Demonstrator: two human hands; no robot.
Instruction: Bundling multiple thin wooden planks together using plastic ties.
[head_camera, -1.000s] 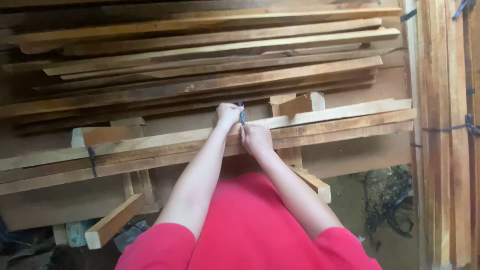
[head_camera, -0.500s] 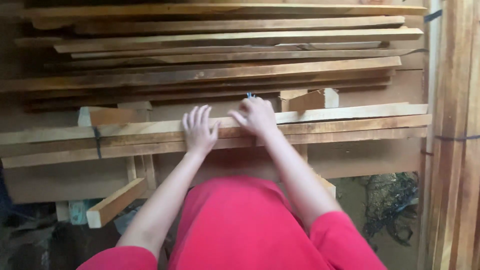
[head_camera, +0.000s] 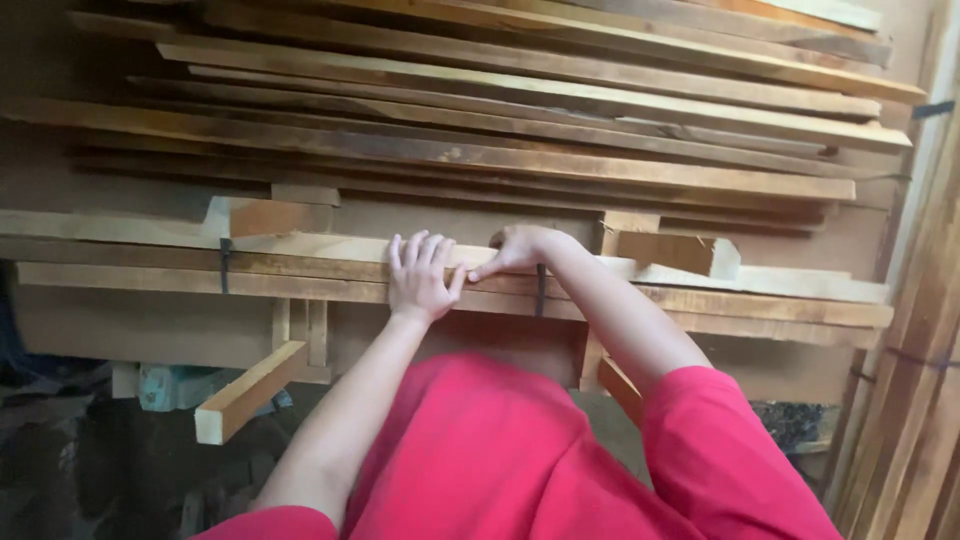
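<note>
A bundle of long wooden slats (head_camera: 700, 300) lies across in front of me, resting on wood blocks. My left hand (head_camera: 420, 275) lies flat on its top and front, fingers spread, holding nothing. Just to the right, my right hand (head_camera: 520, 250) is curled over the bundle's far edge, thumb pointing left. It sits at the top end of a dark strap (head_camera: 541, 290) that wraps the slats there. What the fingers hold is hidden behind the hand. A second dark strap (head_camera: 225, 265) binds the bundle further left.
Behind the bundle, several long rough planks (head_camera: 520, 100) are stacked up to the top of the view. A short wood block (head_camera: 245, 392) sticks out below on the left. Another short block (head_camera: 675, 250) sits right of my hand, and upright bundled slats (head_camera: 925, 380) stand at the right edge.
My left hand moved off the strap and now rests flat on the slats. The right hand stayed at the strap, which now sits wrapped around the bundle. The view swung left.
</note>
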